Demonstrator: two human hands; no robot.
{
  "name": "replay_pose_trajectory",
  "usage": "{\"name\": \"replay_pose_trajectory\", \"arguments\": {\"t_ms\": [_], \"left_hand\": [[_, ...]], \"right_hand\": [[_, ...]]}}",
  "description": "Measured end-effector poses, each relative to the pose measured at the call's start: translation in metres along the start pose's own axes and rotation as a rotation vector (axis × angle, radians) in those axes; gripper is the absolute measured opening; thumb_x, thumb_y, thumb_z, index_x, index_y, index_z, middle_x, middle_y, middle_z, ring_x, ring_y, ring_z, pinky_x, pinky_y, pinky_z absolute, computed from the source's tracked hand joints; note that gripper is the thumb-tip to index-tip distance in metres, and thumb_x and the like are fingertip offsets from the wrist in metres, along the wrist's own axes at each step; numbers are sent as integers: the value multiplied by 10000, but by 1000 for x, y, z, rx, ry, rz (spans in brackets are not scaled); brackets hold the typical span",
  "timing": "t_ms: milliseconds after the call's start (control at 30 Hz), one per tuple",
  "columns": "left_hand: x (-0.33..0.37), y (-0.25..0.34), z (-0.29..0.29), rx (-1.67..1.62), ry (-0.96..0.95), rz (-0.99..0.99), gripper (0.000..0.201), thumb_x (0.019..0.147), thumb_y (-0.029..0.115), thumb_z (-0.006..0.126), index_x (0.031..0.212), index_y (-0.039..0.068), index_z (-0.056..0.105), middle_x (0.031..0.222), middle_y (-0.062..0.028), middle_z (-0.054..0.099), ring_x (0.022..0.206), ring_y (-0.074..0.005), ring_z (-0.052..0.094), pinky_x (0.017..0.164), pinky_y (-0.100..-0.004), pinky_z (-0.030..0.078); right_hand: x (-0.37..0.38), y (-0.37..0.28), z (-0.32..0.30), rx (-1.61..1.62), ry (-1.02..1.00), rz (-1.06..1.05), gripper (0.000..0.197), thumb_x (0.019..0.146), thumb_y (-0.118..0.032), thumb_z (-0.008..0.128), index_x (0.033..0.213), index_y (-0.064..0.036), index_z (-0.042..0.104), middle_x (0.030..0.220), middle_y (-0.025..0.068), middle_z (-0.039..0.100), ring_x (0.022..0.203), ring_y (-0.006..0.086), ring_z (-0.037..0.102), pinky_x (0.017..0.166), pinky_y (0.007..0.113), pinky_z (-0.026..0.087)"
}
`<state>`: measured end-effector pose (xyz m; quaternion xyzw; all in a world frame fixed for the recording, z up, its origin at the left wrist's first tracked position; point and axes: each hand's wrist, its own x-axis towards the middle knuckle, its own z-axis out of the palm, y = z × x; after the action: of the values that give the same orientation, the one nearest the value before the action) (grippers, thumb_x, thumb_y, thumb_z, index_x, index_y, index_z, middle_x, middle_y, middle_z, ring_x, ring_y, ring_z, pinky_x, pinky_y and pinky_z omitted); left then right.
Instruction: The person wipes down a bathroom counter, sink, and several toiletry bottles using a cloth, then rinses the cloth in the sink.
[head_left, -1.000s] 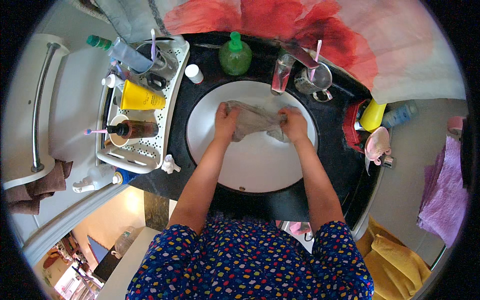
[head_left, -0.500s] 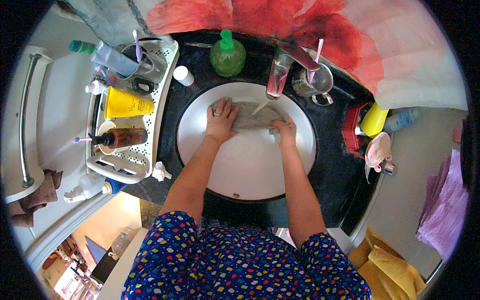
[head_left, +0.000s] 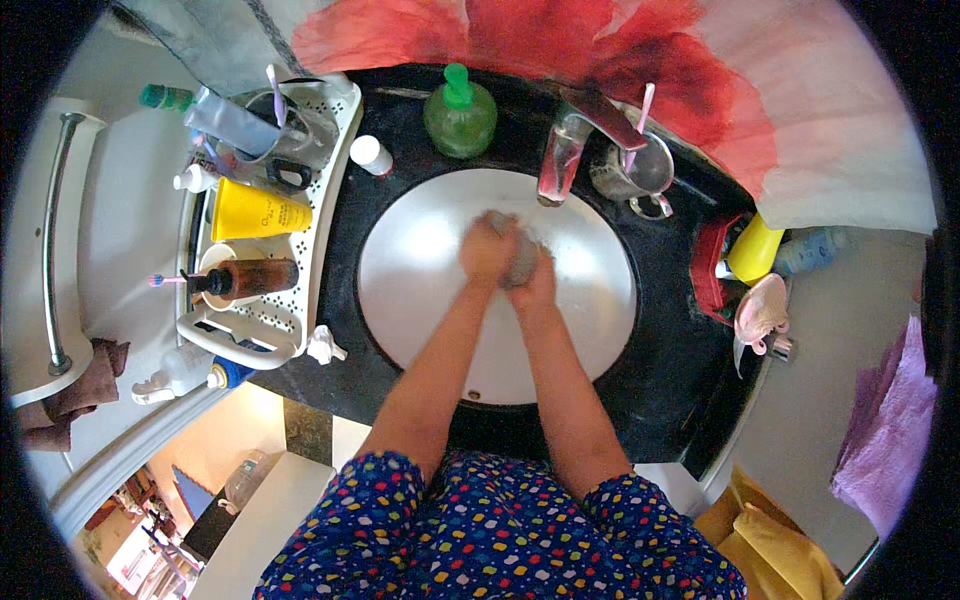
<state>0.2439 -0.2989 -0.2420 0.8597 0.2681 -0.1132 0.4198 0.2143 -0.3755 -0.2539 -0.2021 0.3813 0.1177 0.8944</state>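
Note:
Over the white oval sink, my two hands are close together on a grey cloth squeezed into a bunch. My left hand is closed round its left and upper part. Below and to the right, my right hand grips the lower part. Some fingers are blurred and partly hidden by the cloth. The faucet stands behind the sink, and no water stream shows under its spout.
At left is a white perforated rack with toiletries. Behind the sink stand a green pump bottle, a small white bottle and a metal mug. To the right are a red basket and a yellow tube.
The cloth was spread flat under a stream from the faucet; now it is bunched up. Both hands have come together at the middle, and the stream no longer shows.

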Motion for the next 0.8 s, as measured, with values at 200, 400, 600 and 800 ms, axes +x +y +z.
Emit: {"name": "replay_pose_trajectory", "arguments": {"t_ms": [200,400,600,800], "left_hand": [[-51,14,12,-319,28,284,284,767,326,633,910,81,650,957,-205,638,892,-390,610,762,-458,490],[-11,8,-11,-159,29,-111,277,787,287,650,857,21,618,974,-202,615,909,-378,603,810,-429,470],[-72,37,2,-180,131,585,271,829,283,614,871,15,613,894,-196,591,818,-388,580,765,-420,469],[-2,-5,6,-172,191,141,350,850,381,591,826,35,640,835,-179,627,823,-356,592,732,-422,471]], "right_hand": [[67,-33,-61,-138,-43,-39,262,900,-289,526,1027,-70,597,894,67,599,840,231,589,737,378,509],[-1,0,8,-103,67,-40,157,862,-220,578,923,-75,580,847,63,582,772,188,575,671,330,500],[53,-41,-44,-148,-180,93,256,875,-296,538,1010,-79,558,937,62,592,843,224,600,726,371,516],[8,-29,-6,-307,10,6,289,875,-324,562,1042,-88,569,971,51,604,877,213,596,738,358,502]]}}
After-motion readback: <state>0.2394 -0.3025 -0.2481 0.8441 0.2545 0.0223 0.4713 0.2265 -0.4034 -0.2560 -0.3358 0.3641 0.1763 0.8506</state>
